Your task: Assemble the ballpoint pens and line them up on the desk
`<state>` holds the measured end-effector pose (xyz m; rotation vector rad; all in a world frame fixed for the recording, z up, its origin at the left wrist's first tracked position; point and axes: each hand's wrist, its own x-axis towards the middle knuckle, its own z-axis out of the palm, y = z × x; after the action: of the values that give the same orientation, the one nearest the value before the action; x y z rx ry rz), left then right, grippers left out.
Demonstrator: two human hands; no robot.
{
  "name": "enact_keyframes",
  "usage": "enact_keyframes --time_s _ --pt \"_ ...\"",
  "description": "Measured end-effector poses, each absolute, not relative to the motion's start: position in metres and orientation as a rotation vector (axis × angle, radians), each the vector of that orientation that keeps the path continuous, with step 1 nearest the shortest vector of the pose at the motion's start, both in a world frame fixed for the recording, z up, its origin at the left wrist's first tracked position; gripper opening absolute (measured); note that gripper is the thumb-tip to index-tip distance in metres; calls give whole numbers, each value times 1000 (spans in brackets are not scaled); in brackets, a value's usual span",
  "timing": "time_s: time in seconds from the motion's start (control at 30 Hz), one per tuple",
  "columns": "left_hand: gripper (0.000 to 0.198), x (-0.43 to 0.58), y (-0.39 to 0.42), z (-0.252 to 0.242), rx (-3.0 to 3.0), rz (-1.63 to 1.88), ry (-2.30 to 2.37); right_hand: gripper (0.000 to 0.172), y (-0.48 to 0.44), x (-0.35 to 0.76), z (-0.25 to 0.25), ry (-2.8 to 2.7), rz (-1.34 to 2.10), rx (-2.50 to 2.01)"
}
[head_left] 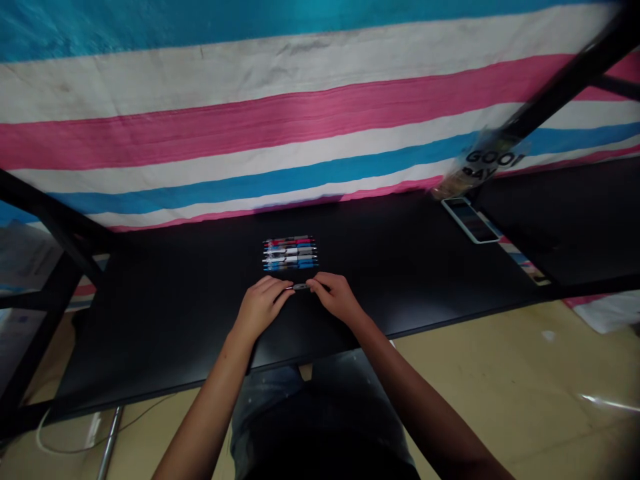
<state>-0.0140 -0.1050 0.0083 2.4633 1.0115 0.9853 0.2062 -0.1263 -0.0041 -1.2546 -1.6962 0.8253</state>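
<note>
- A retractable pen [300, 287] lies crosswise between both hands, just in front of the row of pens [290, 254].
- The left hand [263, 307] and right hand [336, 297] hold opposite ends, fingers curled closed around it.
- The row lies side by side on the black tabletop [150, 320].
- Farther right, a smartphone [469, 220] lies near the table's back edge, below a striped tarpaulin [250, 120].

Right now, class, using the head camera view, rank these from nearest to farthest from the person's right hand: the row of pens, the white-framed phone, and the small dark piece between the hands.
1. Small dark piece: at the fingertips of the right hand, on its left side.
2. Row of pens: ahead and to the left.
3. White-framed phone: far right, up the table.
</note>
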Motion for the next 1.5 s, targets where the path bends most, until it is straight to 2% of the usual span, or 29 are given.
enact_keyframes --time_s 0.07,0.23,0.47,0.6,0.7,0.87,0.97,1.1,1.23,1.3,1.5 --pt "18 -14 -105 9 2471 990 1016 42 -126 206 -4 -1706 834 -1267" --pt "19 -17 -105 7 2456 1004 1065 22 -127 205 -1 -1677 838 -1235" --pt "15 -15 -106 13 2446 1051 951 50 -125 207 0 -1699 962 -1258" --pt "13 -12 -107 16 2284 1136 969 52 -126 208 2 -1639 990 -1279" --pt "23 -14 -106 16 1855 1224 1080 52 -127 209 3 -1548 974 -1273" --pt "36 -21 -101 17 1178 1259 936 45 -129 209 4 -1424 1060 -1214" --pt "45 -23 -100 24 889 1150 840 40 -130 205 4 -1434 1193 -1139" --pt "57 -17 -104 36 653 899 686 39 -130 202 4 -1499 1241 -1139" --pt "72 -9 -106 40 522 892 548 43 -131 200 3 -1568 1223 -1171" --pt "73 -7 -106 40 455 914 524 41 -132 199 2 -1581 1199 -1182" --pt "65 -9 -106 42 303 931 518 23 -132 194 1 -1575 1091 -1155"
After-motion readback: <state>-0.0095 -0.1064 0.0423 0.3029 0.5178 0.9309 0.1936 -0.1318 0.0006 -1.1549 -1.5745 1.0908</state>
